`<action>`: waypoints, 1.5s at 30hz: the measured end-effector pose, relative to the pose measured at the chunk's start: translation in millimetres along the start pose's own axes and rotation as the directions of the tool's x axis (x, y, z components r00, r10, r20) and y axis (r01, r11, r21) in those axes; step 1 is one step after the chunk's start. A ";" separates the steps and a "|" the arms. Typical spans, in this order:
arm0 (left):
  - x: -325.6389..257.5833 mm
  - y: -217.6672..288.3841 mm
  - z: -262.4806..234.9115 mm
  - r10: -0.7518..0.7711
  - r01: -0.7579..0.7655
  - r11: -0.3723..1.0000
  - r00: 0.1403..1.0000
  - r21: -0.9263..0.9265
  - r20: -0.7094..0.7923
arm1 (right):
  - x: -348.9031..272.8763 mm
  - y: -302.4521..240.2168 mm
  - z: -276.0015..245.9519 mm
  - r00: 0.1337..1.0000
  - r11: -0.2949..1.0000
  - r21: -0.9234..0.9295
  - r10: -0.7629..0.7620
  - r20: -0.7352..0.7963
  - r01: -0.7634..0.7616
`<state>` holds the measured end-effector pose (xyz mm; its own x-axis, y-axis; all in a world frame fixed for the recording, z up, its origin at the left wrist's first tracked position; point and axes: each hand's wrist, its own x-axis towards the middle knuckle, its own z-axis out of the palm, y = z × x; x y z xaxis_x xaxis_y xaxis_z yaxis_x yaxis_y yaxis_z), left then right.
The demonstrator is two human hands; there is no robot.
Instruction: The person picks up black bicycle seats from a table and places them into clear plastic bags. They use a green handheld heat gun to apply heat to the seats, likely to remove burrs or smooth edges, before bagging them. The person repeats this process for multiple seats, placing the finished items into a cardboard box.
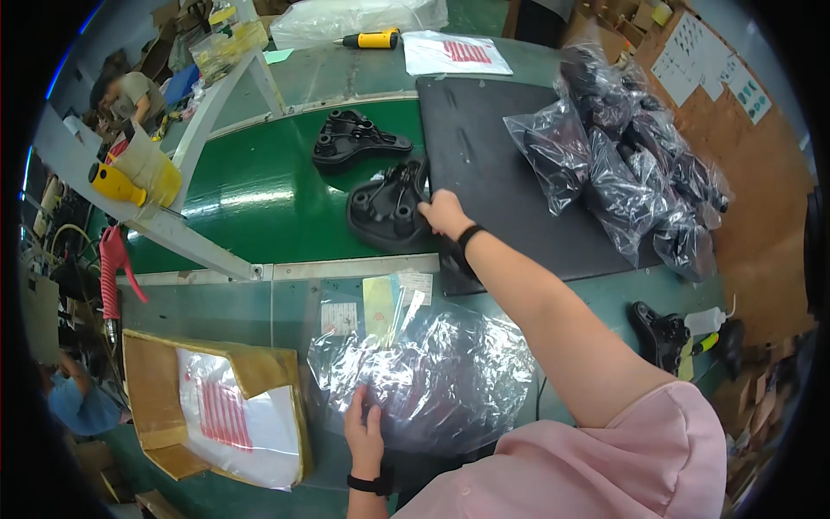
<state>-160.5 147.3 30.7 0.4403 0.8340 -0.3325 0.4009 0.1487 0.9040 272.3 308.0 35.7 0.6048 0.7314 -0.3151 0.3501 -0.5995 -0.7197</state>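
At the belt (242, 190), the right hand (443, 216) grips one of two black parts (367, 232); left hand (364, 437) spread.

Moulded part (380, 206) matt plastic; bags (441, 368) glossy, wrinkled.

Green surface (242, 195) ahead of me, shining with glare | pale metal frame (194, 235), left | brown board (754, 246), right, bearing paper sheets (689, 59) | cardboard clutter (762, 396) just beside it

Box (156, 394) left of bags (458, 372), mat (480, 147) behind
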 end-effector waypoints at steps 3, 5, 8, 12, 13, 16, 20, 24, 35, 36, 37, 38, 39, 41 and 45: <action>28.8 35.2 34.8 -0.022 0.008 0.888 0.999 -0.460 -0.025 | -45.5 40.1 16.8 0.948 0.953 0.072 -0.281 -0.151 0.294; 40.6 52.1 47.7 -0.061 0.024 0.786 0.997 -0.618 -0.038 | -133.1 27.5 9.1 0.972 0.961 0.173 -0.226 0.054 0.214; 31.1 58.5 76.1 -0.015 -0.073 0.391 0.996 -0.917 -0.086 | -243.3 54.5 23.7 0.860 0.858 0.066 -0.506 -0.061 0.509; -13.3 74.8 63.4 -0.011 -0.027 0.528 0.999 -0.849 -0.039 | -344.7 78.1 -8.7 0.947 0.919 0.380 -0.210 0.244 0.106; -20.4 77.2 63.7 -0.002 0.008 0.560 1.000 -0.828 0.008 | -360.1 92.3 -21.1 0.956 0.932 0.299 -0.256 0.142 0.205; -49.1 82.0 62.1 -0.011 0.156 0.617 0.982 -0.772 0.189 | -390.5 91.5 -101.3 0.744 0.750 -0.311 -0.647 -0.166 0.583; -70.3 128.5 81.9 -0.089 0.376 0.624 0.905 -0.685 0.415 | -425.8 85.8 -152.6 0.843 0.810 -0.236 -0.502 0.193 0.536; -52.1 152.2 96.7 0.301 0.360 0.571 0.745 -0.738 0.595 | -445.3 139.3 -140.5 0.842 0.789 0.464 -0.518 0.149 0.403; -103.6 32.6 208.3 0.543 -0.592 0.416 0.771 0.690 0.333 | -505.8 245.6 -138.9 0.987 0.574 0.805 0.127 0.094 -0.151; -106.2 29.0 216.0 0.487 -0.562 0.390 0.798 0.730 0.355 | -506.9 260.2 -137.7 0.972 0.794 0.604 0.191 -0.135 -0.072; -106.3 25.0 221.2 0.428 -0.532 0.359 0.824 0.767 0.371 | -510.7 278.2 -137.9 0.952 0.911 0.404 0.195 -0.238 -0.085; -100.1 20.0 224.4 0.419 -0.532 0.345 0.825 0.773 0.380 | -513.1 294.9 -139.7 0.928 0.977 0.182 0.165 -0.333 -0.108; -88.4 15.2 226.5 0.412 -0.529 0.330 0.826 0.782 0.385 | -514.8 297.5 -140.6 0.903 0.989 -0.048 0.107 -0.415 -0.139; -66.3 6.9 227.4 0.457 -0.530 0.295 0.809 0.795 0.369 | -520.0 293.1 -139.6 0.928 0.966 -0.113 0.184 -0.323 -0.231; -37.0 9.0 215.3 0.479 -0.522 0.559 0.838 0.645 0.263 | -516.0 314.2 -125.3 0.946 0.916 0.343 0.278 -0.166 -0.210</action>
<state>-0.2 3.4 -6.7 0.7718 0.6303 0.0839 0.5123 -0.6946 0.5050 159.9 -298.5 49.6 0.7880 0.4713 -0.3961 -0.0512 -0.5910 -0.8051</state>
